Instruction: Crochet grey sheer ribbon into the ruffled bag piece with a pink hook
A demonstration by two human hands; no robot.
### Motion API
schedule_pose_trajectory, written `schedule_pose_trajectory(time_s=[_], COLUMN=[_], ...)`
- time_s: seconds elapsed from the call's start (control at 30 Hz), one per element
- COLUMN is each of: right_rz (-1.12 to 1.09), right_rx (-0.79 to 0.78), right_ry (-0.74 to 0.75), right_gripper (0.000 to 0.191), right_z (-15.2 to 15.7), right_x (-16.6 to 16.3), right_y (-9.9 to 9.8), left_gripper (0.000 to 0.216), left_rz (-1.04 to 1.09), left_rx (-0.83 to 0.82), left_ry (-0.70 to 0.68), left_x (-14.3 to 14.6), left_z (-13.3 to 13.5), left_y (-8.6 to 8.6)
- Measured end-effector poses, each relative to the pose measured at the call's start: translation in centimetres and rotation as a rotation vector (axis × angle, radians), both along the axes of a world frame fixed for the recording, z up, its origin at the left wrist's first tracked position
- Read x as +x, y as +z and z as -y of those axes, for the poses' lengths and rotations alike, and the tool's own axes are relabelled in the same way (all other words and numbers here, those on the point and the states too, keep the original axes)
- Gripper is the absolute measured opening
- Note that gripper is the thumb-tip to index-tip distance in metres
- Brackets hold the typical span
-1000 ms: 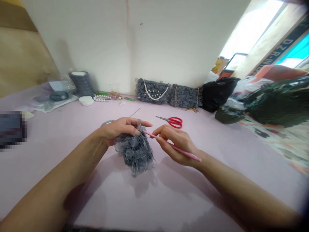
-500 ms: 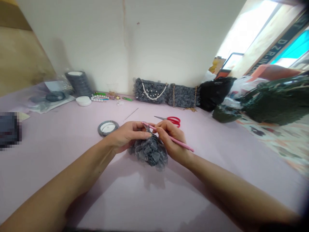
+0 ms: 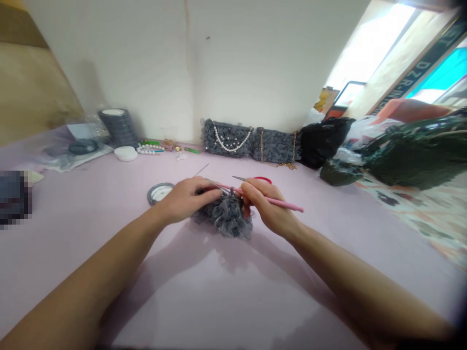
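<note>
A grey ruffled crochet piece [image 3: 229, 218] made of sheer ribbon hangs between my hands, just above the table. My left hand [image 3: 195, 197] pinches its upper left edge, with the thumb lying along the top. In my right hand [image 3: 264, 204] is a pink crochet hook [image 3: 280, 201], held like a pen and pointing left into the top edge of the piece. Its tip is hidden among the ribbon and the left fingers. Behind my left hand lies a spool of grey ribbon [image 3: 155, 194], partly covered. Red-handled scissors [image 3: 263, 179] lie behind my right hand, mostly hidden.
Two finished-looking grey ruffled bags [image 3: 228, 138] lean against the wall. Stacked ribbon spools [image 3: 116, 127], a white round spool [image 3: 126, 153] and a pearl strand [image 3: 151, 149] sit at the back left. A thin needle-like rod [image 3: 202, 169] lies behind my hands. Black bags [image 3: 324, 141] fill the right.
The right hand has shifted slightly right and turned the hook flatter. The crochet piece has risen a little, and the hands now cover more of the scissors and the rod.
</note>
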State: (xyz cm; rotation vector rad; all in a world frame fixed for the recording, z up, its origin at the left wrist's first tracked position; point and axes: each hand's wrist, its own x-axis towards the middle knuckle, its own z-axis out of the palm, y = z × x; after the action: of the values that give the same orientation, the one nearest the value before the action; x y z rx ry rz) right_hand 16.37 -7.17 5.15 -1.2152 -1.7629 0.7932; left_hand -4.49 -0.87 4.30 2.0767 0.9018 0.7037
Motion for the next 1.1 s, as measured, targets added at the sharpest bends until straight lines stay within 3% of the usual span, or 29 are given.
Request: schedule_pose_trajectory(time_s=[0.07, 0.17, 0.37, 0.53, 0.77, 1.1], right_rz=[-0.021, -0.008, 0.023, 0.063, 0.049, 0.066], right_rx=[0.014, 0.046, 0.138, 0.160, 0.187, 0.182], right_ry=[0.009, 0.013, 0.005, 0.037, 0.048, 0.073], right_gripper=[0.041, 0.040, 0.037, 0.034, 0.034, 0.033], right_z=[-0.2, -0.2, 0.0, 0.0, 0.0, 0.2], right_x=[0.2, 0.3, 0.6, 0.9, 0.7, 0.8], right_y=[-0.2, -0.3, -0.2, -0.4, -0.6, -0.4], left_gripper=[0.038, 0.043, 0.059, 0.063, 0.066, 0.081], left_rz=[-0.010, -0.003, 0.158, 0.270, 0.443, 0.366], left_rx=[0.080, 0.076, -0.276, -0.427, -0.446, -0.417], left_ry=[0.039, 0.056, -0.107, -0.112, -0.040, -0.062], left_x=[-0.7, -1.1, -0.7, 0.0, 1.5, 1.6], left_z=[-0.4, -0.4, 0.6, 1.0, 2.1, 2.5], left_y=[0.3, 0.5, 0.5, 0.0, -0.3, 0.0])
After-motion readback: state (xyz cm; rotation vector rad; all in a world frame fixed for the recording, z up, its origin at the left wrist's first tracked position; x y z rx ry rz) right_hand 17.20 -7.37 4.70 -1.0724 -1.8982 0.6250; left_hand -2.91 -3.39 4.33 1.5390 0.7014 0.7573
